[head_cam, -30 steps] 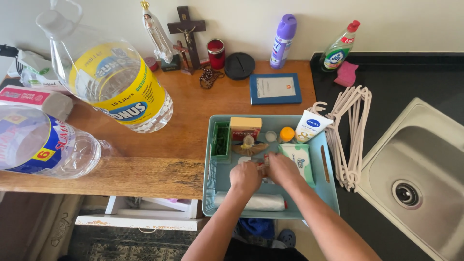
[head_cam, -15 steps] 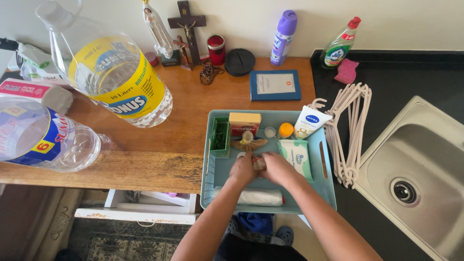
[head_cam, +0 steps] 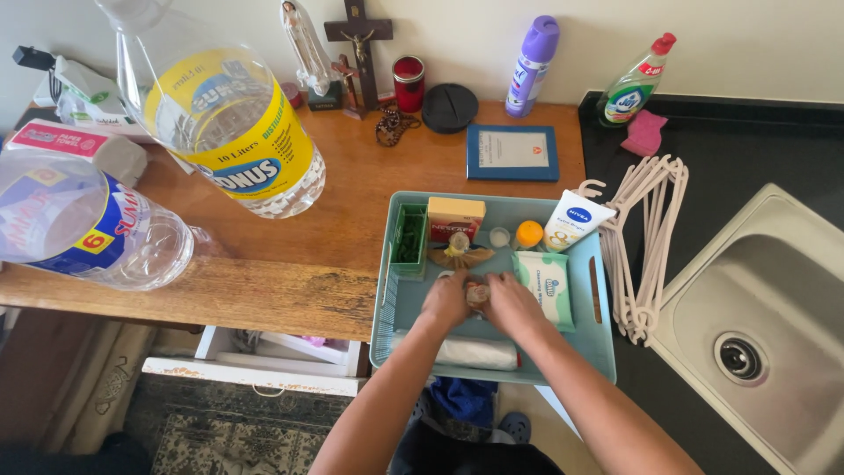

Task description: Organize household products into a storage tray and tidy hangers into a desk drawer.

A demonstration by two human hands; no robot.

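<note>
wooden counter (head_cam: 264, 290) beside a sink (head_cam: 774, 325): in the teal tray (head_cam: 598, 352), left hand (head_cam: 446, 302) and right hand (head_cam: 512, 303) close together around a small round object (head_cam: 477, 294); step in hand appears to be gripping it, calling for steady two-handed hold.

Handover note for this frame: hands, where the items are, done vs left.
Left hand and right hand: both over the middle of the teal tray, pinching one small brownish item between them; what it is cannot be told.
Items: white roll lies at the tray's near edge; wipes pack sits just right of the hands; green box, yellow box and white tube sit along the far side.
Done: item is in hand.
Left: item not yet set down.
</note>
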